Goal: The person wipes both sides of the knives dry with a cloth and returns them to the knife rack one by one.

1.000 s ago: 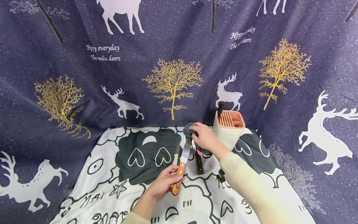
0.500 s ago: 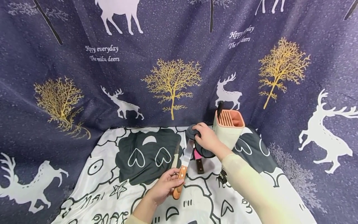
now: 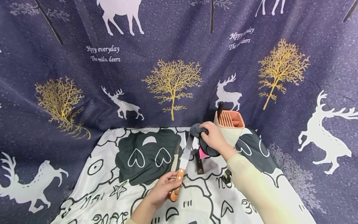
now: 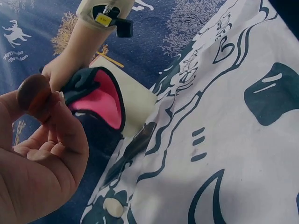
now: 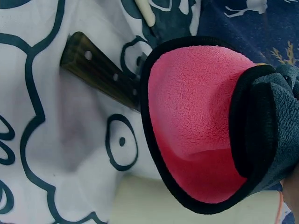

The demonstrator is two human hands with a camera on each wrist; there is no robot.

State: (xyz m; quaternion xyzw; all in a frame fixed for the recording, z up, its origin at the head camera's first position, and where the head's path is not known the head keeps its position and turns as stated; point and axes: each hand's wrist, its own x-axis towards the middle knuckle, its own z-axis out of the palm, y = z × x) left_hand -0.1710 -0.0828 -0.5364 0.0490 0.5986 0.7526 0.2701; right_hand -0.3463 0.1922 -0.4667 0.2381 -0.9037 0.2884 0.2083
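Observation:
My left hand grips a knife by its riveted orange-brown wooden handle, the long straight blade pointing up and away. In the left wrist view the handle's butt end shows between thumb and fingers. Around the blade's far end, my right hand pinches a folded cloth, grey outside with a pink fleecy side and black edging. The blade's tip is hidden by the cloth. Partly under the hanging cloth lies a dark-handled knife. Left of the held knife lies a cream-handled one.
A cream knife block with a slotted orange top stands right behind my right hand. One black handle sticks up from its slots. A patterned white-and-black cloth covers the table, and a dark blue deer-print curtain hangs behind.
My right hand has slid a little to the right with the cloth, still at the blade's far end. The held knife has shifted slightly toward me. The lying knives stay put.

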